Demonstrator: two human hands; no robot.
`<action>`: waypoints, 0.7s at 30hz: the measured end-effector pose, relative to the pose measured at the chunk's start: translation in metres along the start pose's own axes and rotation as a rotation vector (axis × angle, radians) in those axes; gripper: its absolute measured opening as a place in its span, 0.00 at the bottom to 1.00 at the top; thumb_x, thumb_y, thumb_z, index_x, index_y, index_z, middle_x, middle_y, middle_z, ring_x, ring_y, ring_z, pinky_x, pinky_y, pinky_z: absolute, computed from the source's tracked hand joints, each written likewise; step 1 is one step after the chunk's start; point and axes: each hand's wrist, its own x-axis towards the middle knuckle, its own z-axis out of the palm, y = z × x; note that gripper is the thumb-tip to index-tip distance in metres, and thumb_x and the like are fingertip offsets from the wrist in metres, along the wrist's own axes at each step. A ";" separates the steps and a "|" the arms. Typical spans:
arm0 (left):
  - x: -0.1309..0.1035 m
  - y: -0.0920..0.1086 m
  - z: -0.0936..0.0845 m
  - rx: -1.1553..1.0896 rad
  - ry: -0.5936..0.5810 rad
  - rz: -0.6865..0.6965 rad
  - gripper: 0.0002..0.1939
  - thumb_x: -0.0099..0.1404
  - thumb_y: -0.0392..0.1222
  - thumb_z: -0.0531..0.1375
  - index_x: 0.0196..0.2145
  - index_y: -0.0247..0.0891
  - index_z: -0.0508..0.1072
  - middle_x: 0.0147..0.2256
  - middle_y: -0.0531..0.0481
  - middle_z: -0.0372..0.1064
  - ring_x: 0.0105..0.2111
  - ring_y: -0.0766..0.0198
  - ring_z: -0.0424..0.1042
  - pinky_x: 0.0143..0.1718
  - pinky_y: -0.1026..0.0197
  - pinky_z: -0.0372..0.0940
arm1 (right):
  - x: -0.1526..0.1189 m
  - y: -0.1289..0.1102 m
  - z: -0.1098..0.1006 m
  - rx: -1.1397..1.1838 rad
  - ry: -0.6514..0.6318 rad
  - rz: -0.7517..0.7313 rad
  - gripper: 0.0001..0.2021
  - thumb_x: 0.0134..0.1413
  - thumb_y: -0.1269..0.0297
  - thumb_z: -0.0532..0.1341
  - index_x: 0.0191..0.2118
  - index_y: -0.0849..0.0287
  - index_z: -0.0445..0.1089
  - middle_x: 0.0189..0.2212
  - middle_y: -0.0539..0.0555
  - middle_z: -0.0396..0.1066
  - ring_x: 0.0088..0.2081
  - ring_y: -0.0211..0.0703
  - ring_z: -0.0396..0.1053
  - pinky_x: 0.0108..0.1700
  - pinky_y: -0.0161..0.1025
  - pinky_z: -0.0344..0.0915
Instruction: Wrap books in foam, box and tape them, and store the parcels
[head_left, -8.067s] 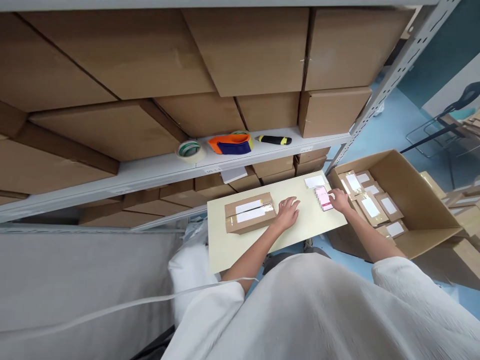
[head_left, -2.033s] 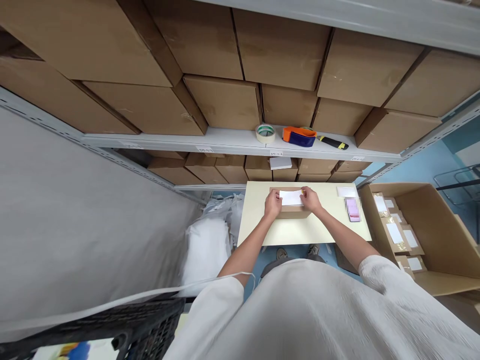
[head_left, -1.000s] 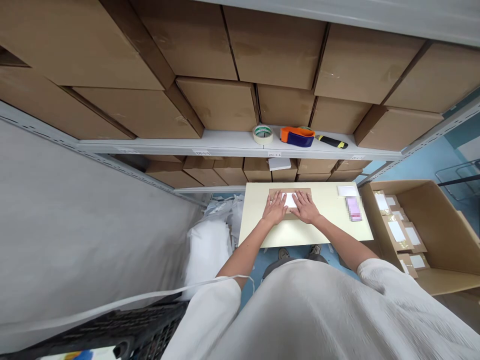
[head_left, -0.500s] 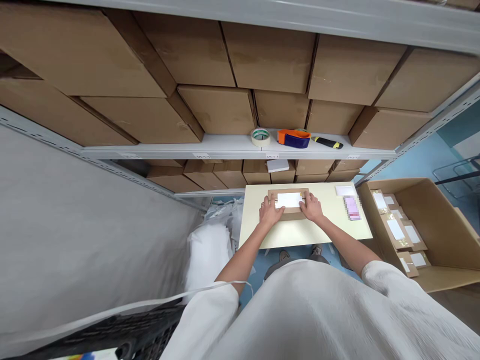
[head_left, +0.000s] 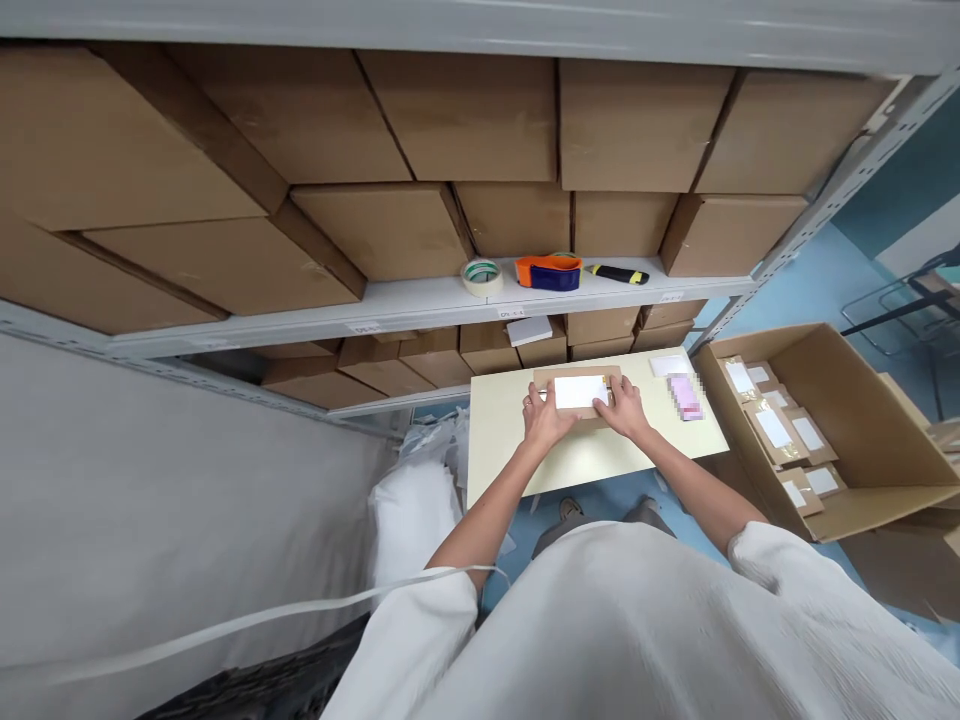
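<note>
A small brown cardboard box [head_left: 559, 377] with a white label [head_left: 576, 391] on top is between my two hands over a pale yellow table [head_left: 495, 440]. My left hand [head_left: 545, 418] grips its left end, fingers bent over the top edge. At the other end my right hand [head_left: 624, 406] grips the box, the thumb at the label's lower right corner. A pink pixelated item [head_left: 684, 396] and a white card [head_left: 667, 365] lie on the table's right side.
Above the table, a shelf [head_left: 420, 302] holds a tape roll [head_left: 482, 277], an orange and blue tape dispenser [head_left: 548, 272], a black and yellow cutter [head_left: 619, 274] and large cartons [head_left: 491, 115]. An open carton [head_left: 877, 430] with labelled boxes stands right. White wrapping [head_left: 412, 520] lies left.
The view has shifted to the right, so the shelf and open carton appear further left. Both hands still grip the box, which looks raised or tilted slightly.
</note>
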 end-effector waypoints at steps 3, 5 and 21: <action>0.001 0.025 0.007 -0.004 0.007 0.058 0.58 0.60 0.69 0.69 0.77 0.43 0.50 0.78 0.28 0.39 0.72 0.26 0.54 0.69 0.36 0.57 | -0.008 0.021 -0.017 0.001 0.038 0.031 0.40 0.70 0.40 0.54 0.77 0.60 0.55 0.73 0.71 0.56 0.68 0.72 0.59 0.68 0.61 0.59; 0.000 0.046 0.014 0.002 0.013 0.094 0.58 0.61 0.68 0.69 0.77 0.42 0.50 0.78 0.27 0.39 0.72 0.25 0.54 0.69 0.35 0.57 | -0.014 0.038 -0.028 0.002 0.070 0.053 0.40 0.69 0.41 0.54 0.77 0.59 0.55 0.74 0.71 0.55 0.67 0.73 0.60 0.67 0.63 0.60; -0.041 0.305 0.121 0.022 -0.046 0.494 0.53 0.63 0.58 0.71 0.77 0.42 0.53 0.77 0.30 0.40 0.72 0.27 0.55 0.71 0.35 0.57 | -0.129 0.271 -0.144 0.068 0.373 0.356 0.40 0.70 0.43 0.53 0.79 0.58 0.52 0.78 0.70 0.47 0.72 0.77 0.52 0.70 0.70 0.53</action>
